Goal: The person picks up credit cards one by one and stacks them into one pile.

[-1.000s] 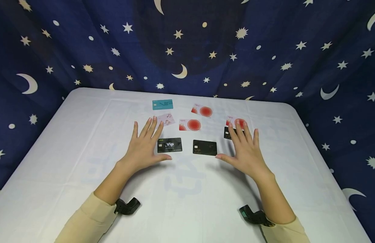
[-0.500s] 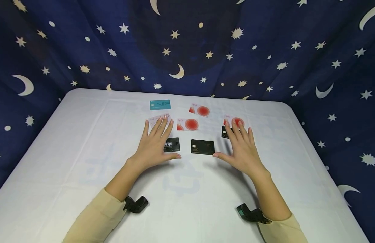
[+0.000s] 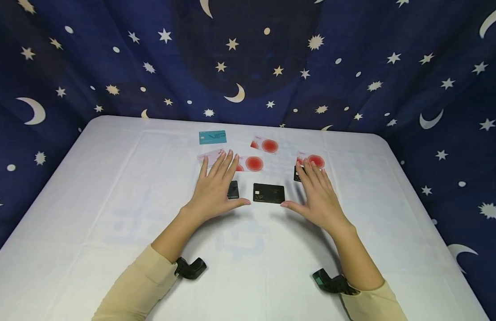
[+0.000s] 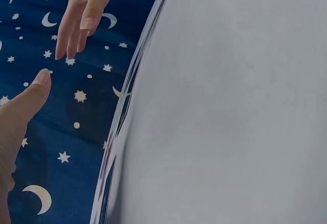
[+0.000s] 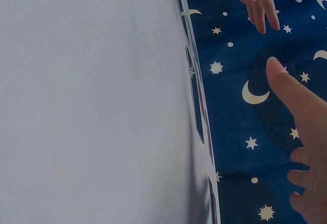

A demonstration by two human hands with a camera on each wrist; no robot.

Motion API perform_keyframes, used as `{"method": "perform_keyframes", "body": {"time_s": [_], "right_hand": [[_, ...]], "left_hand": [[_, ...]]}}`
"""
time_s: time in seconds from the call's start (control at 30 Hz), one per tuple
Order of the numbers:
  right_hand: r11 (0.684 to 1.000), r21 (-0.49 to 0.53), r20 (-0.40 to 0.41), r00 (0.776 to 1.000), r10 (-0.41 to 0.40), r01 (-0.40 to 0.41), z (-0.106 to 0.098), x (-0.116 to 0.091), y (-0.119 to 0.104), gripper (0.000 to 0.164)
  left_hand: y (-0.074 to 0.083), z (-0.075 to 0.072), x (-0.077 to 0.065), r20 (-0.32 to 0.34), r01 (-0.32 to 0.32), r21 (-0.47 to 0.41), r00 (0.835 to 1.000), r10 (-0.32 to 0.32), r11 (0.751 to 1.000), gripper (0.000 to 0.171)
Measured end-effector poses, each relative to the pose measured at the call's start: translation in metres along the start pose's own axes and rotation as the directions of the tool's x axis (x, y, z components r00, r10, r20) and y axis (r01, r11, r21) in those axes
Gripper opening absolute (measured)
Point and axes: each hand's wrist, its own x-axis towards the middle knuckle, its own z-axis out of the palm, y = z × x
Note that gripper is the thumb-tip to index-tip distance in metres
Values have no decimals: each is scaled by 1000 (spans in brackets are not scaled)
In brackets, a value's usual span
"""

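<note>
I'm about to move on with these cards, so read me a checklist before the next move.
1. Left grip empty: ok, fingers spread.
2. Right grip empty: ok, nothing held.
3. Teal VIP card uncovered: ok.
4. Left black card fully visible from the head view: not ok, mostly hidden by the left grip.
5. Right thumb off the middle black VIP card: cannot tell, it shows right at the corner.

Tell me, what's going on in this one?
A person's left hand and right hand hang above a white table, gripping nothing. In the head view, the left hand partly hides a dark card, the right hand a second dark card. A black VIP card lies flat between them. Farther back are a teal card, a pale pink card and three red-and-white cards.
</note>
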Motion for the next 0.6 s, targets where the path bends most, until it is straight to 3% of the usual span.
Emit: {"method": "perform_keyframes", "body": {"time_s": [0.13, 0.27, 0.6], "right_hand": [[1000, 18, -11, 1000, -10, 11, 1, 1, 0, 102], [999, 41, -24, 999, -24, 25, 3, 1, 1, 101], [993, 88, -77, 994, -77, 83, 17, 0, 8, 94]], "left_hand": [[5, 1, 2, -44, 13, -20, 999, -14, 1000, 110], [10, 5, 3, -46, 19, -48, 999, -21, 999, 109], [20, 24, 5, -103, -23, -41, 994, 18, 999, 103]]}}
